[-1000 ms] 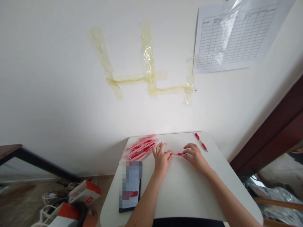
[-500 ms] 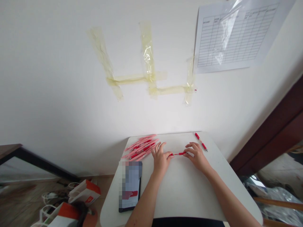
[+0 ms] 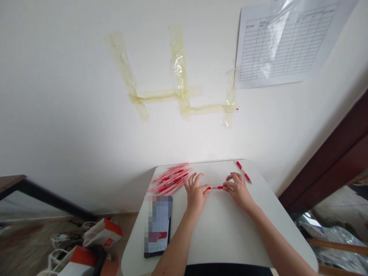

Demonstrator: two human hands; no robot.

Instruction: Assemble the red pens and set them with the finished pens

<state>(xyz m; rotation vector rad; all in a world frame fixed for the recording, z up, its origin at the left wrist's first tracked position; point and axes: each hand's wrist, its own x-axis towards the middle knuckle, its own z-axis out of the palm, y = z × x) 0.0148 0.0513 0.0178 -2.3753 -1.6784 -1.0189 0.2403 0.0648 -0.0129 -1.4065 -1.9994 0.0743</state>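
Pen [image 3: 216, 187]: red with a paler middle, crosswise between the hands; fingertips cover its ends, and whether it touches the surface [image 3: 224, 230] is hard to tell.
Left hand [image 3: 196, 194]: pinching the pen's left end, other fingers raised.
Right hand [image 3: 237, 190]: pinching the pen's right end, tip mostly hidden.
Pile [image 3: 169, 179]: pink and red, left of the pen, just beside the left hand; overlap prevents counting.
Loose pen [image 3: 244, 172]: slanted, right of and beyond the pen.
Phone [image 3: 160, 220]: left of the pen, nearer the person; screen partly pixelated.
Sheet [image 3: 287, 50]: on the wall beyond the pen, print illegible, top cut off.
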